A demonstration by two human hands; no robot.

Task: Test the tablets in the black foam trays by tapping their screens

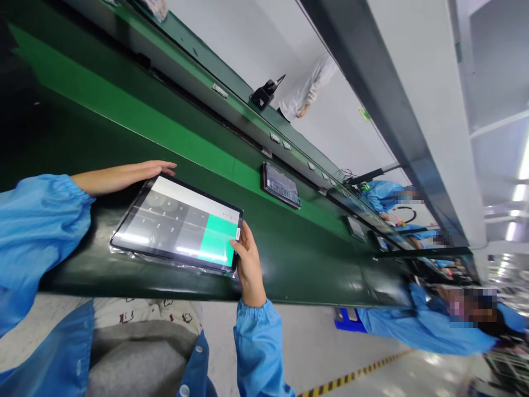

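While my right hand (249,262) grips the tablet (188,234), its keypad (163,216) already shows.
It sits on the tabletop (314,264), my left hand (132,175) straight-fingered at its far corner; what remains, I can't tell. Beyond, a second device (281,185) lies flat.

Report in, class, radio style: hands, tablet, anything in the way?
Right hand gripping tablet at right edge. Left hand, fingers extended, at far-left corner. Tablet lit, number keys showing. No object seen lying across it.
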